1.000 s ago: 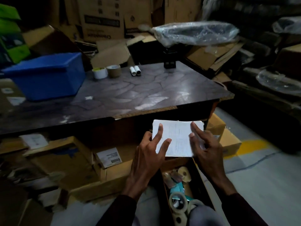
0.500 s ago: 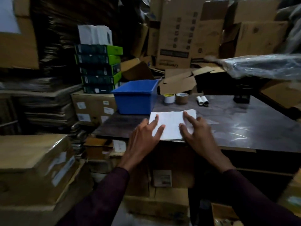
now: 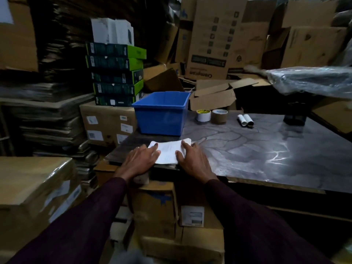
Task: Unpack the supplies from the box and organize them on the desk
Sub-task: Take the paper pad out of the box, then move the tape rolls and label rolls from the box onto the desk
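The left grip (image 3: pixel 141 159) and the right grip (image 3: pixel 192 159) press flat, fingers straight, on the paper stack (image 3: pixel 168 151) between them. It is probably best to slide the stack ahead of the grips, fully onto the desk (image 3: pixel 257 149).

The paper stack (image 3: pixel 168 152) is showing print too tiny to read; the surface (image 3: pixel 266 149) is running off the right edge.

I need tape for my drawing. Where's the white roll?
Head view: the white tape roll stands on the desk's far edge, blue bin left of it, brown tape roll right.
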